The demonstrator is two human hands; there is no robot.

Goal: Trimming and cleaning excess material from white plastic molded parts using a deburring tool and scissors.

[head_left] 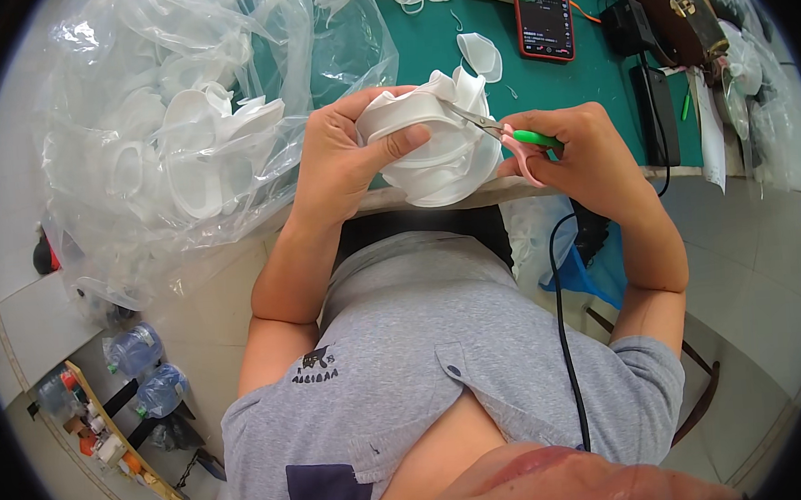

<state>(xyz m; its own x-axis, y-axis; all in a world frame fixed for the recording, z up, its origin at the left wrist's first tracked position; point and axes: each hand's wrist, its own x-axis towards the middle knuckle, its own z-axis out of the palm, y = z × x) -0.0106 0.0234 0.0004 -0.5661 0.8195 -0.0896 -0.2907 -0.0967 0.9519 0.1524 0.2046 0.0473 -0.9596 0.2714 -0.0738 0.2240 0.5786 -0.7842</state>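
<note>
Sitting nearside and left of the phone (546,12), the white moulded pieces (424,148) look light, bendy and perhaps slick — best pinched at the rim, clear of the scissors (509,137). The left hand (344,143) clasps them, thumb across the front; the right hand's (573,152) fingers curl round the pink-and-green handles. Farther left of the phone — a clear bag (352,53) holds similar pieces (195,153).

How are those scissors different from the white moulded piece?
The scissors have pink and green handles; the white moulded piece is all white. The scissors are slim; the piece is wide and rounded. The right grip holds the scissors; the left grip holds the piece. Both are held up, close together.
</note>
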